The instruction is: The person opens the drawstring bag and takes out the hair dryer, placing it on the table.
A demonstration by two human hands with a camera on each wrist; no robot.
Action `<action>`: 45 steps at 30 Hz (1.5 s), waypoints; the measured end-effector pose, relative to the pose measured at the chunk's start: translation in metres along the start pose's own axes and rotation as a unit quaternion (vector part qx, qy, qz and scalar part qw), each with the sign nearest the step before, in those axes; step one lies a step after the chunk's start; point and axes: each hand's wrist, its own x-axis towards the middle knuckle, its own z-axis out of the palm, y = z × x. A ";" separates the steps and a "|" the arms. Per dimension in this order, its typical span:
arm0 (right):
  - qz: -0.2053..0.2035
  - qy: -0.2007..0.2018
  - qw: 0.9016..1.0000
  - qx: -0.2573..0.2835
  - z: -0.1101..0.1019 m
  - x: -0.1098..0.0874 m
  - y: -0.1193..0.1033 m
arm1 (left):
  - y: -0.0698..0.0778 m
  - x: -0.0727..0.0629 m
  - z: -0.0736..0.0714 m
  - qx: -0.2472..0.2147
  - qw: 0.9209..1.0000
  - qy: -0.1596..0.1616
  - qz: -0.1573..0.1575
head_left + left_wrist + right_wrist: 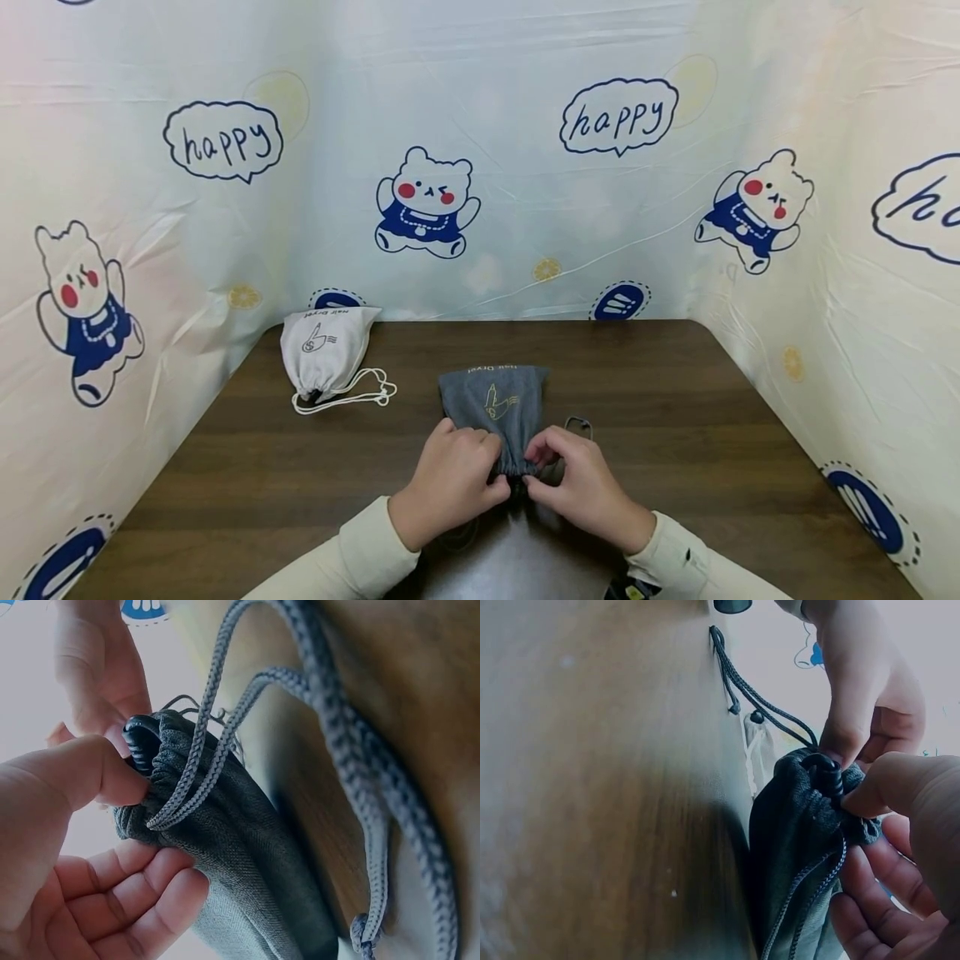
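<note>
The grey bag [491, 408] lies on the desk [675, 400], in front of the person, with its gathered mouth pointing at them and its wide, straight base facing away. Its long axis runs from near to far, the mouth a little right of the base. It is woven cloth, smooth over the body and puckered into tight folds at the neck. Gold line print shows on the upper face; the lettering along the far edge is foreshortened and hard to read.

The left hand [459, 467] pinches one side of the neck, thumb above and other fingers curled underneath. The right hand [577, 479] pinches the opposite side in the same way. Between the thumbs, a black ribbed piece [829, 776] sits in the mouth; the rest of it is hidden inside the cloth. Braided grey cords [345, 742] loop out on both sides, one ending in a knot.

Farther off to the left lies a white bag [330, 350], its mouth also towards the person and its axis slightly slanted, with white cord [375, 387] looping to the right. The desk is dark brown with wood grain. Around it hangs a creased, pale curtain [510, 67] printed with bears and "happy" bubbles. Near the right sleeve [712, 567], a dark object [632, 588] is cut off by the lower edge.
</note>
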 end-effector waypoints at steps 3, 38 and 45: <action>0.005 0.002 1.000 -0.005 -0.001 0.000 0.000 | -0.001 0.001 0.000 0.003 1.000 0.003 -0.001; 0.007 0.026 0.998 -0.048 -0.002 0.003 0.006 | -0.007 0.003 -0.003 0.018 1.000 -0.010 -0.019; 0.007 0.027 0.998 -0.052 -0.002 0.003 0.006 | -0.008 0.003 -0.003 0.017 1.000 -0.012 -0.021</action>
